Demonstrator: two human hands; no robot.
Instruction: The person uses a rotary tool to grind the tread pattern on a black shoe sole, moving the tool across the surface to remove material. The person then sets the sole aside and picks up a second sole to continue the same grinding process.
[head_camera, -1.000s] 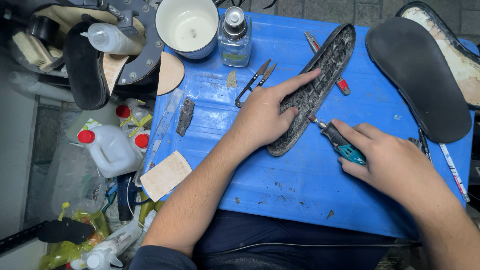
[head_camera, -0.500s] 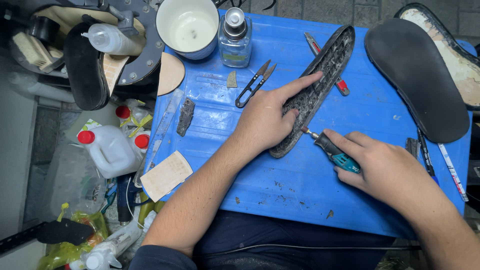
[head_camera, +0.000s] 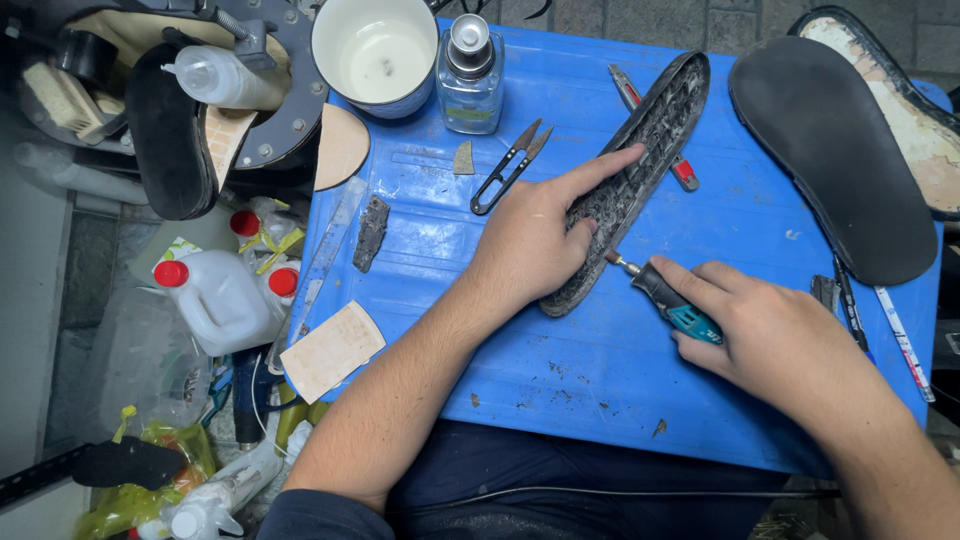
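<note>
- Pressing flat with the left hand (head_camera: 530, 240), fingers spread wide over the lower end of the ridged dark sole (head_camera: 650, 140), centre of the frame, lying slantwise on the blue worktop (head_camera: 600, 400).
- Gripping the small teal rotary tool (head_camera: 670, 300) in the closed right hand (head_camera: 770, 335), right of centre.
- Just shifted: tool tip slid down and leftward along the sole's right edge since a second ago, now right at that edge, close to the left thumb.
- Looks like edge work creeping toward the sole's near end.
- Counting soles on the worktop: two, with the smooth black sole (head_camera: 830, 160) at upper right.
- One pair of snips (head_camera: 508, 168), one white cup (head_camera: 375, 55), one glass bottle (head_camera: 470, 75) along the top.
- Three red caps at the left, one on a white jug (head_camera: 215, 300).
</note>
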